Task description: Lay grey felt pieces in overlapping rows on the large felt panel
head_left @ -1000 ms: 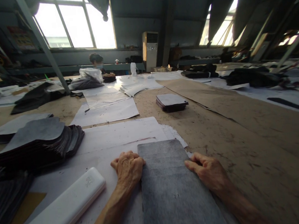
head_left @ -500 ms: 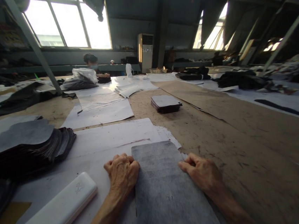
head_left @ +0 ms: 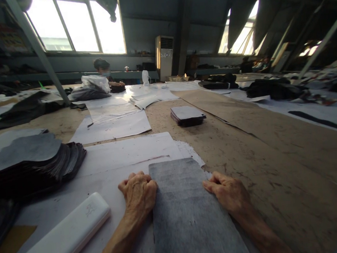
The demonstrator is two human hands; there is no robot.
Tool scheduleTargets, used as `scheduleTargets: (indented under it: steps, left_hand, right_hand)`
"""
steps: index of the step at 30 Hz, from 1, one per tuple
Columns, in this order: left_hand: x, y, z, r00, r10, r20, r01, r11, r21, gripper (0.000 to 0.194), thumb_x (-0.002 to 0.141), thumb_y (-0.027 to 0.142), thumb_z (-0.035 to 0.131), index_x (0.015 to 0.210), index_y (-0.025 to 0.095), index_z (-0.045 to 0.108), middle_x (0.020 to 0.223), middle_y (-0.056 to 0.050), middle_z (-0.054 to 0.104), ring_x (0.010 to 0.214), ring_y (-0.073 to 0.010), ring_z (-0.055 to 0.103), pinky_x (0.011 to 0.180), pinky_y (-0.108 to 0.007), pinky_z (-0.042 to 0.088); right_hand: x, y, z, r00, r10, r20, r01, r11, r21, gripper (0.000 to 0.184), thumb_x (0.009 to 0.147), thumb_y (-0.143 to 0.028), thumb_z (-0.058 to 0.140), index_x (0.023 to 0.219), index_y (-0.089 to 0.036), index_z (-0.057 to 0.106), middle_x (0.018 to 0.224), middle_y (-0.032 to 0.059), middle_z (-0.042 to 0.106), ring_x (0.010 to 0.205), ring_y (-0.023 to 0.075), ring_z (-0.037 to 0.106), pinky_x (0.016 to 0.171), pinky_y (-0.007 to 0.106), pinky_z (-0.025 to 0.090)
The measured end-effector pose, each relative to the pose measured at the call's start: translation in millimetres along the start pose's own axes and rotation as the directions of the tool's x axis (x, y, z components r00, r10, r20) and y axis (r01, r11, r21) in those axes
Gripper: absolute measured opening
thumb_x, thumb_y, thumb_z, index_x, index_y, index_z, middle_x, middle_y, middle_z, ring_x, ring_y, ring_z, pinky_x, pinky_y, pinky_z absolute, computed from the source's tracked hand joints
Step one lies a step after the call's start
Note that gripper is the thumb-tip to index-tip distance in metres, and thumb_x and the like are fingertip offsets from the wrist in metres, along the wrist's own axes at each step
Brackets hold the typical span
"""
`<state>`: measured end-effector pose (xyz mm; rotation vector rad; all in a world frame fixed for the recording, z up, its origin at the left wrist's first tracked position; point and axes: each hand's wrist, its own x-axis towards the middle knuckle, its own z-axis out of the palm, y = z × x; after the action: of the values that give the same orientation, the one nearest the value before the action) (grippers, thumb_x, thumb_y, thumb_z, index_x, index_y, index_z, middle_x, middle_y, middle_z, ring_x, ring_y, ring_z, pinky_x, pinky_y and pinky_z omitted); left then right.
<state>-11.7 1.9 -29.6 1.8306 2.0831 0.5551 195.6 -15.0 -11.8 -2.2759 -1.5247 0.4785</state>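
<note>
A long grey piece of sheet material (head_left: 192, 215), fabric-like with faint cross creases, lies flat in front of me and runs off the bottom of the view. My left hand (head_left: 139, 193) is closed at its left edge, with the fingertips curled under and mostly hidden. On the opposite edge, my right hand (head_left: 226, 190) pinches with thumb and index finger at the border of the sheet. White paper (head_left: 123, 154) lies beneath the sheet and my left hand. How many layers the grey piece has, I cannot tell.
To the left stand a tall stack of cut grey pieces (head_left: 31, 155) and a long white device (head_left: 60, 240). A smaller stack (head_left: 188, 114) sits farther ahead on the brown table covering (head_left: 281, 183). Dark fabric piles (head_left: 272, 88) lie at the right; a person (head_left: 102, 67) is across the table.
</note>
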Motion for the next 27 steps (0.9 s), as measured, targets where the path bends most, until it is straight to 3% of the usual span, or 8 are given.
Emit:
scheduleTargets:
  steps: [10,20,27]
  left_hand:
    - [-1,1,0.1,1.0,0.01,-0.002,-0.01,0.999,0.03,0.023,0.067,0.02,0.041,0.047,0.018,0.052,0.074,-0.002,0.06,0.084,-0.019,0.048,0.075,-0.037,0.022]
    - [-6,4,-2.1,1.0,0.026,-0.004,-0.025,0.988,0.155,0.021,0.07,0.021,0.041,0.056,0.018,0.056,0.078,-0.005,0.059,0.086,-0.0204,0.048,0.077,-0.038,0.024]
    - [-15,3,-1.5,0.987,0.13,-0.094,-0.103,0.961,0.256,0.022,0.07,0.031,0.044,0.058,0.018,0.057,0.075,-0.007,0.059,0.082,-0.0236,0.05,0.075,-0.04,0.027]
  right_hand:
    - [3,5,3,0.999,-0.038,-0.039,0.037,0.999,-0.015,0.02,0.064,-0.037,0.052,0.051,-0.022,0.052,0.051,-0.0033,0.057,0.052,0.013,0.051,0.046,0.021,0.028]
    - [-1,8,9,0.987,-0.135,-0.083,0.127,0.987,-0.103,0.022,0.071,-0.041,0.051,0.06,-0.022,0.054,0.062,-0.0009,0.062,0.061,0.015,0.056,0.053,0.023,0.031]
    - [-4,16,16,0.909,-0.341,-0.238,0.289,0.93,-0.228,0.021,0.073,-0.041,0.052,0.067,-0.021,0.054,0.066,0.0008,0.061,0.065,0.0164,0.055,0.056,0.025,0.034]
